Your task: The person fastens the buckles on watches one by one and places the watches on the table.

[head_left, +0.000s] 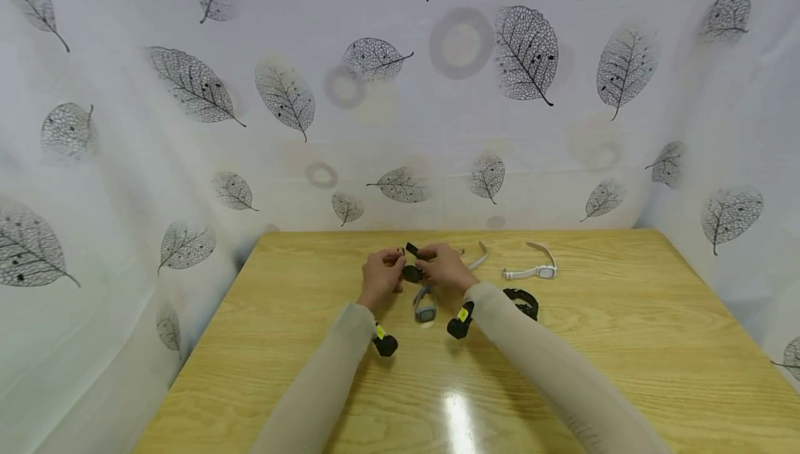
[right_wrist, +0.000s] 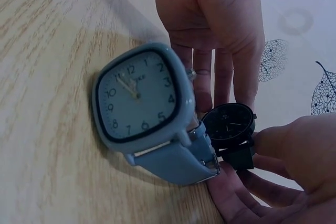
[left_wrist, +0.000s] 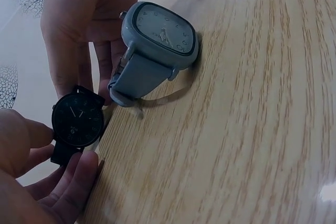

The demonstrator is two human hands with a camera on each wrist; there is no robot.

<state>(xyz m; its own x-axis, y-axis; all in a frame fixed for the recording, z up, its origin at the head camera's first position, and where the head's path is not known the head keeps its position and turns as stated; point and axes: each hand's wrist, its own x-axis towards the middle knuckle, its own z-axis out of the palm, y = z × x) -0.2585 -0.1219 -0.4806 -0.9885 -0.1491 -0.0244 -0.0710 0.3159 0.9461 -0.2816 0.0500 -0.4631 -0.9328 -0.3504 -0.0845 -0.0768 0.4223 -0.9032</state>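
Observation:
A black wristwatch (left_wrist: 77,120) with a round dark dial and black strap is between my two hands, its dial turned towards me. My left hand (head_left: 382,277) pinches it on one side, thumb at the case edge and fingers near the strap. From the other side my right hand (head_left: 445,266) holds it with thumb and fingers; a black strap end (head_left: 412,249) sticks up between the hands. Just in front of them a blue-grey watch (right_wrist: 139,95) with a squarish case stands on its buckled strap, untouched.
Right of my hands lie a white watch (head_left: 546,272) with its strap spread and a black watch (head_left: 528,303) partly behind my right sleeve. Another pale strap (head_left: 480,257) shows behind my right hand. The wooden table (head_left: 281,371) meets a leaf-patterned curtain (head_left: 437,128).

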